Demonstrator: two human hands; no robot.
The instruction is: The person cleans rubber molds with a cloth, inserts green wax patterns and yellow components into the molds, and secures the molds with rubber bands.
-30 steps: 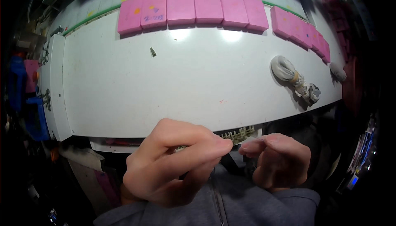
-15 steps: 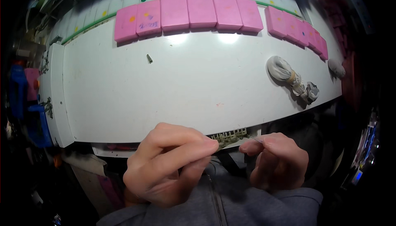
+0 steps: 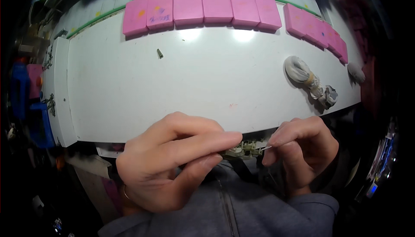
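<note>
Close to my body, at the near table edge, my left hand (image 3: 173, 159) pinches a small olive-green lattice part (image 3: 247, 149) with comb-like teeth. The thumb and fingers cover much of it. On the other side, my right hand (image 3: 309, 148) is closed in a pinch on a thin, pale, needle-like tool (image 3: 266, 148). Its tip lies at the right end of the lattice part; whether it touches cannot be made out. A small olive-green piece (image 3: 160, 53) lies by itself on the white table (image 3: 129, 90), well away from both hands.
Pink foam blocks (image 3: 217, 5) stand in a row along the far side, with more pink blocks (image 3: 315, 31) at far right. A tied white cloth bundle (image 3: 304, 75) lies on the right, and a grey lump (image 3: 355, 73) beyond it. A white raised ledge (image 3: 60, 90) borders the left.
Both hands have come slightly up, and the left has reached further right over the lattice part, hiding more of it. The tool's tip is now closer to the part. The view has shifted slightly.
</note>
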